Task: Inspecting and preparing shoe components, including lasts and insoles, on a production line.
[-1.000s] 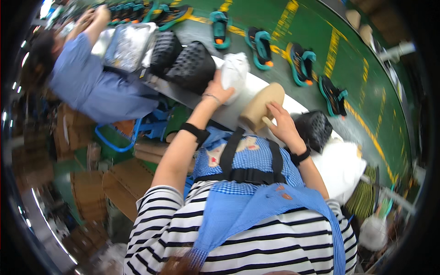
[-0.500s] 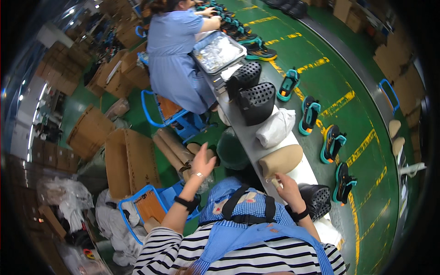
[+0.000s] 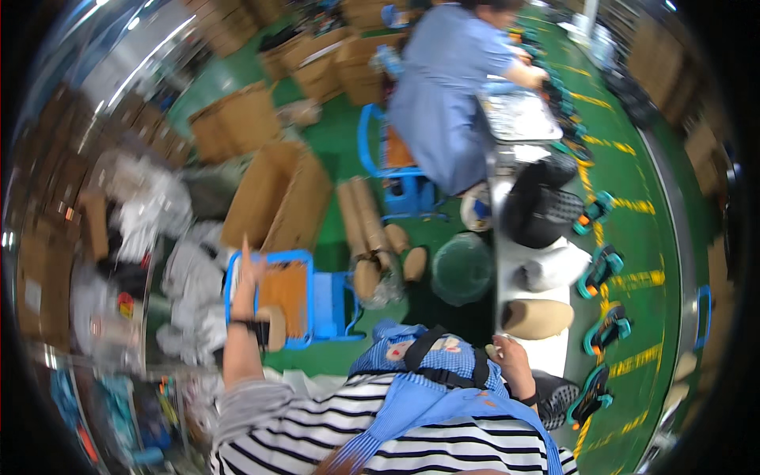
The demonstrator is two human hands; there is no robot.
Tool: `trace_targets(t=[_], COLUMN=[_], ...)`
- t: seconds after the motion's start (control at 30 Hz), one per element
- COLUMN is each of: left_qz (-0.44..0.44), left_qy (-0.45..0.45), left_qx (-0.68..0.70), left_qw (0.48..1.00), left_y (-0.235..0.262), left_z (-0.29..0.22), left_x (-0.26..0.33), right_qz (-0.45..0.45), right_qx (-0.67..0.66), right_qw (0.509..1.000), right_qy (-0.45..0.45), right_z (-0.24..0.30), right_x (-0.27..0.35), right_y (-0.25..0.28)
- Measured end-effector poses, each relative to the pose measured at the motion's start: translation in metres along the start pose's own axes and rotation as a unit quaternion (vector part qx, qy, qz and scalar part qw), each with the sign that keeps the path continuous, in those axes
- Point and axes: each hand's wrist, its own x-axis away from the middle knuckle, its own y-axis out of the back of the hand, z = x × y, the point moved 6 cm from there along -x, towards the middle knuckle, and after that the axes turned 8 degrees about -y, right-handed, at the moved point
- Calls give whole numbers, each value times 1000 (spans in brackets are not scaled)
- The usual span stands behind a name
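My left hand [image 3: 248, 273] is stretched out to the left above a blue-framed chair [image 3: 286, 293] with a wooden seat; motion blurs its fingers, but they look extended and hold nothing. A tan insole-shaped piece [image 3: 275, 328] lies at the chair's edge, by my left wrist. Close to my body, my right hand [image 3: 511, 360] is curled at the white table's edge, with something small and pale at its fingertips. Just beyond it sits a rounded beige insole-shaped stack [image 3: 540, 318] on the table. Black perforated insole-like pieces [image 3: 556, 397] lie beside my right wrist.
A person in blue [image 3: 443, 103] works farther along the table near a metal tray [image 3: 521, 119]. Black-and-teal shoes [image 3: 602, 269] line the right side. On the floor stand an open carton [image 3: 277, 194], tan wrapped rolls [image 3: 368, 218] and a green bin [image 3: 461, 269].
My view has turned left. My left hand has swung from over the floor near the tan rolls out left to the chair. My right hand stays by the beige stack.
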Motion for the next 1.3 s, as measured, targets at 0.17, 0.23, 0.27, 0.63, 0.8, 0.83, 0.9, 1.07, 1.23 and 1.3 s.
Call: trace_targets(t=[0.17, 0.23, 0.27, 0.63, 0.8, 0.83, 0.9, 1.07, 1.23, 1.3], left_qz=[-83, -55, -69, -22, 46, 71, 117, 122, 167, 148], left_qy=[-41, 39, 42, 103, 225, 251, 307, 262, 377, 406], left_qx=[-29, 3, -15, -129, -67, -44, -9, 84, 47, 67], left_qw=[995, 998, 997, 986, 971, 965, 945, 954, 910, 899], left_y=[172, 198, 221, 196, 79, 63, 35, -22, -35, -32], left_z=[-67, -117, -109, 124, 229, 235, 227, 237, 204, 200], left_x=[-118, -138, -142, -120, 29, 70, 123, 203, 206, 212], right_qz=[25, 28, 37, 37, 74, 83, 107, 140, 179, 199], right_qx=[14, -94, -87, 22, 56, 65, 99, 211, 209, 221], right_qw=[999, 995, 995, 997, 996, 994, 989, 962, 957, 950], right_qy=[17, -24, -15, 58, 3, 21, 23, 104, 93, 98], right_z=[55, 51, 64, 137, 130, 127, 134, 141, 147, 153], right_x=[-10, -16, -23, -31, -33, -33, -37, -61, -64, -66], right_y=[-14, -36, -39, -77, -92, -93, -94, -103, -97, -97])
